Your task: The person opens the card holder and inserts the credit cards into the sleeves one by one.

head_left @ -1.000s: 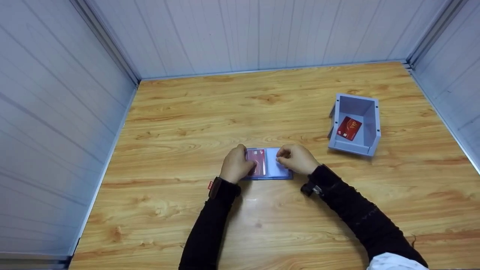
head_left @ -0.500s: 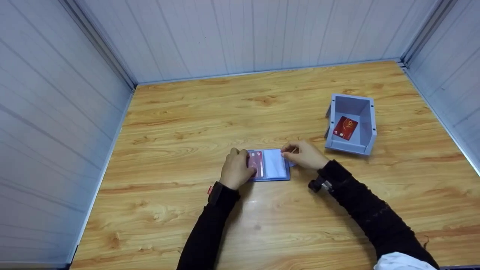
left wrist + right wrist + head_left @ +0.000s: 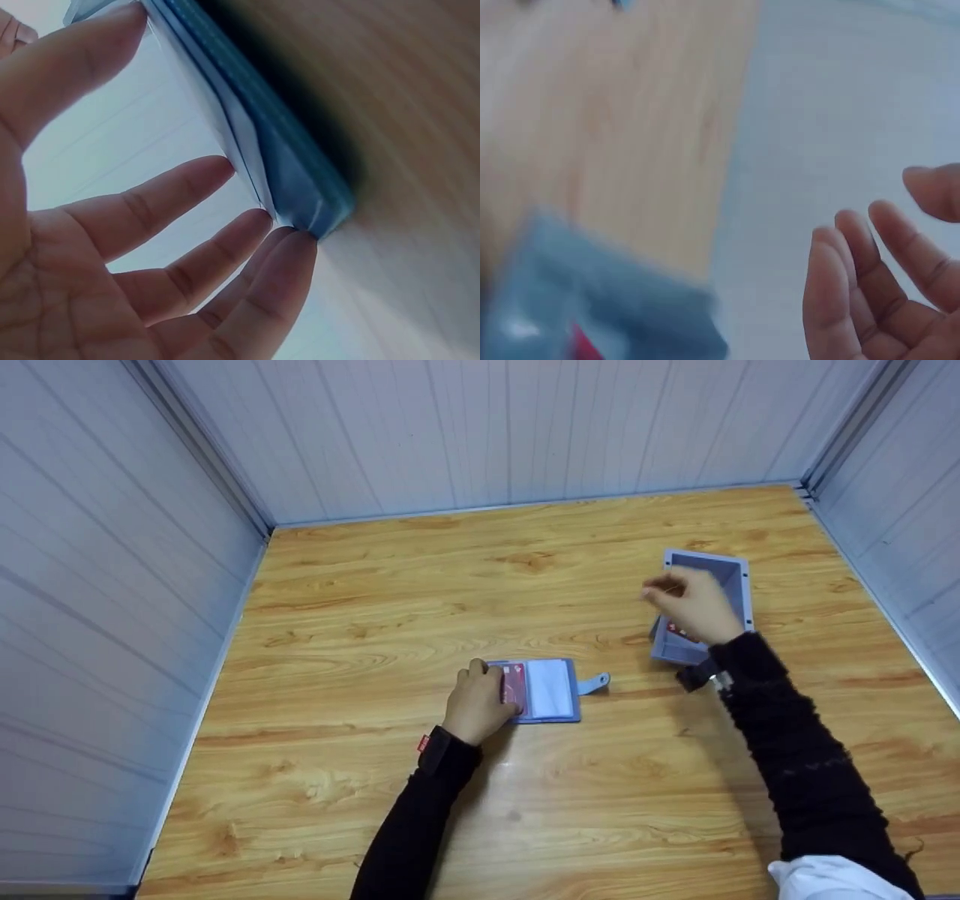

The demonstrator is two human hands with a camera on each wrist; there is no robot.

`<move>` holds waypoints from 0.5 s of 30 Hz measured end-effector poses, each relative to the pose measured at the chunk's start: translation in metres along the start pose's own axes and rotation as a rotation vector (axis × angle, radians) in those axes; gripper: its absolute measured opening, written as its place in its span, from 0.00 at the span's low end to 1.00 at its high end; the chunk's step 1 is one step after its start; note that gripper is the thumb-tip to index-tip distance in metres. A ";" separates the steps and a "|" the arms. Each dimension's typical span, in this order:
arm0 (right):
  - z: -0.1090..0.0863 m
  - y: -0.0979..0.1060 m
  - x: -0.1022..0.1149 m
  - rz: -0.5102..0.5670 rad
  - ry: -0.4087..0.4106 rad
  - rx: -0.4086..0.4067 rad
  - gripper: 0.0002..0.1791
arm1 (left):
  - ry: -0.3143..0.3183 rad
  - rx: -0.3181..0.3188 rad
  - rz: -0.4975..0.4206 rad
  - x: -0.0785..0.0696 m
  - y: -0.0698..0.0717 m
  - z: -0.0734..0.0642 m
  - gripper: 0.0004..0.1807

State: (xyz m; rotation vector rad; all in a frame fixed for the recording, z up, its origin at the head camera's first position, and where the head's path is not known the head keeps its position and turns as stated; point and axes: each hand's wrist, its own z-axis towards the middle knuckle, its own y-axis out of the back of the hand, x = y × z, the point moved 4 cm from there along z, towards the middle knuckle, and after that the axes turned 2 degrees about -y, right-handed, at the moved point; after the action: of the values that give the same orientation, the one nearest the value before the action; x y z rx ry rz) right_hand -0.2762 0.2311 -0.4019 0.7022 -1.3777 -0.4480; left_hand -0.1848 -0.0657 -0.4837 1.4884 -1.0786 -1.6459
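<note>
A small blue card holder (image 3: 551,688) lies spread open on the table, its snap strap (image 3: 594,683) sticking out to the right. Its left page carries a red card (image 3: 514,691) behind a clear sleeve; the right page looks pale. My left hand (image 3: 476,705) holds the holder's left side, thumb over the red card. In the left wrist view, fingertips touch the loose page edges and the blue cover (image 3: 300,169). My right hand (image 3: 697,604), with loosely bent fingers and nothing between them, is over the grey bin (image 3: 679,650). It partly hides another red card (image 3: 682,631) inside.
The bin stands at the right of the wood-grain table (image 3: 375,607). Pale panel walls (image 3: 472,435) enclose the table at the back, left and right. A black sleeve (image 3: 817,750) crosses the table's right side.
My right hand has left the card holder's right page and moved up and right to the bin, uncovering the strap. The left hand stays on the holder's left side.
</note>
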 end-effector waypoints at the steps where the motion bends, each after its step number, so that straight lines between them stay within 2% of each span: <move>1: 0.002 0.007 -0.001 -0.007 -0.009 -0.022 0.19 | -0.002 -0.002 0.001 0.000 0.000 0.000 0.30; 3: 0.006 0.019 -0.006 -0.040 -0.033 -0.059 0.20 | -0.003 -0.004 0.004 0.001 0.000 0.000 0.30; 7: 0.016 0.032 -0.023 -0.125 -0.109 -0.071 0.21 | -0.006 -0.011 0.006 0.000 0.000 -0.001 0.29; 11: 0.026 0.033 -0.046 -0.253 -0.180 -0.056 0.24 | -0.008 -0.009 -0.002 0.000 0.000 -0.001 0.28; 15: 0.034 0.028 -0.065 -0.401 -0.237 -0.046 0.20 | -0.018 -0.005 -0.001 -0.001 0.001 -0.001 0.27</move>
State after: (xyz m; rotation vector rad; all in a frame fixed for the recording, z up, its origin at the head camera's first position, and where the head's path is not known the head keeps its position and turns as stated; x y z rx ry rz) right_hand -0.3225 0.2886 -0.4289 0.9139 -1.4424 -0.9008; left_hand -0.1839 -0.0654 -0.4825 1.4742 -1.0820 -1.6646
